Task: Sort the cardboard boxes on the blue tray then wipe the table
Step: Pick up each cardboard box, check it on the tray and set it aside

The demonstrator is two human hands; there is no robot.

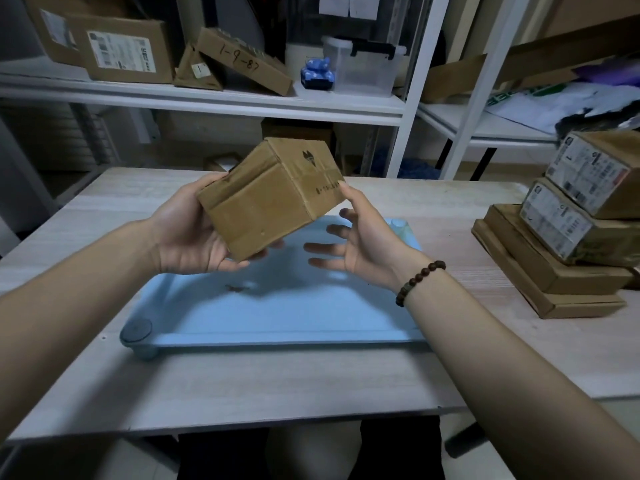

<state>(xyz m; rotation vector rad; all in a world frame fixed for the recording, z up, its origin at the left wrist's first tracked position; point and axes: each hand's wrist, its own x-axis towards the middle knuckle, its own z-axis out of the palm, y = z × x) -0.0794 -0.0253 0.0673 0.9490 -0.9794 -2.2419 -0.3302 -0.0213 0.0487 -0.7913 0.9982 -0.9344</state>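
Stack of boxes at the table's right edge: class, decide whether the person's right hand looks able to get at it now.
Probably yes. The right hand is open, only its thumb touching the held box, which the left hand grips. Bare table lies between it and the stack.

Pale wood-grain table (pixel 311 386), spanning the view from 9 to 3 o'clock. Carries a blue tray (pixel 277 317) lying flat at its centre, with a round corner post (pixel 135 332) at the tray's 8 o'clock. Bears at 3 o'clock, well apart from the tray, a stack of cardboard boxes (pixel 561 271): two flat ones below, two labelled ones above. Beyond, at 12 o'clock, a white shelf (pixel 242 98) holding cartons (pixel 128 53), a blue toy tank (pixel 317 76) and a clear plastic tub (pixel 363 69)
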